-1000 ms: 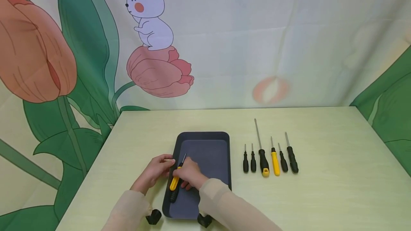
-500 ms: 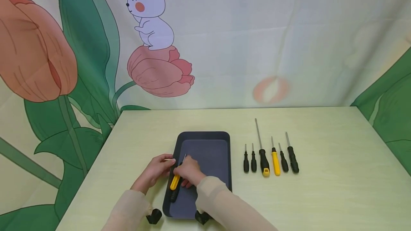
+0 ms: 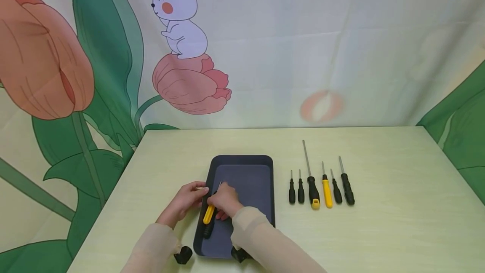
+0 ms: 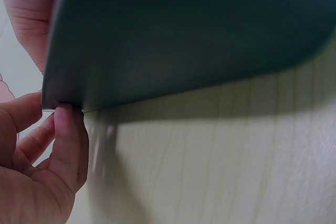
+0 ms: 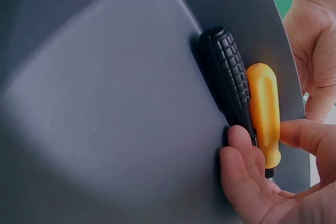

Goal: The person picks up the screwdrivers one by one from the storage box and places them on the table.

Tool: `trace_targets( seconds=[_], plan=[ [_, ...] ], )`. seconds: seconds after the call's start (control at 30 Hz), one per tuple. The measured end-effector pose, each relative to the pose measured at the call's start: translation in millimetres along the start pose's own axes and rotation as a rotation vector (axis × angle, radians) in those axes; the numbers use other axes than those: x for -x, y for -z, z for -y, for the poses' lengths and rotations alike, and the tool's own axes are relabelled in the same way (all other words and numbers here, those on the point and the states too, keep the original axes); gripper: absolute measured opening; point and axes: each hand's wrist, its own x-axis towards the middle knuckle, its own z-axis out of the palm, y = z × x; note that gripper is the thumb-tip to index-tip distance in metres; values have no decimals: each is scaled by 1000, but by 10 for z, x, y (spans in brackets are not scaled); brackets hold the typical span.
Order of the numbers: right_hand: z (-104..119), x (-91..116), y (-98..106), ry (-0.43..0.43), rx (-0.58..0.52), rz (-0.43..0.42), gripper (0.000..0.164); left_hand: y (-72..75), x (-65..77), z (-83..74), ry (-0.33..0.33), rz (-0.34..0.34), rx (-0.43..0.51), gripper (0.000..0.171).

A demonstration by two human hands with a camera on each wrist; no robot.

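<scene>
A dark blue-grey tray [image 3: 250, 184] lies on the table, left of its middle. My left hand [image 3: 185, 199] pinches the tray's left rim, fingertips against its edge in the left wrist view. Inside, along the left wall, a yellow-handled screwdriver [image 5: 265, 106] lies beside a black-handled screwdriver [image 5: 227, 72]. My right hand [image 3: 226, 199] reaches into the tray and holds the yellow one near the shaft end of its handle, thumb on one side. Its other fingers are close to the black one; contact there is unclear. These fingers partly hide both shafts.
Right of the tray, several screwdrivers stand in a row on the table, among them a long black one [image 3: 313, 192] and another yellow one [image 3: 327, 193]. A black wrist camera [image 3: 183, 255] sits below the left sleeve. A printed curtain [image 3: 265, 54] hangs behind the table.
The head view has drifted slightly, moving the scene a little to the right. My right forearm has shifted slightly left relative to the tray. Both hands keep their holds.
</scene>
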Motion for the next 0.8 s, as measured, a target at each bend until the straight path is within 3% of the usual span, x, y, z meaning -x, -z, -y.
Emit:
trace_targets(
  seconds=[0.5,0.8],
  plan=[
    [-4,4,15,12,18,-16,37,-10,23,-35,5,-7,-36,39],
    [-19,-20,19,-8,8,-8,25,-10,24,-26,2,-6,-35,39]
  ],
)
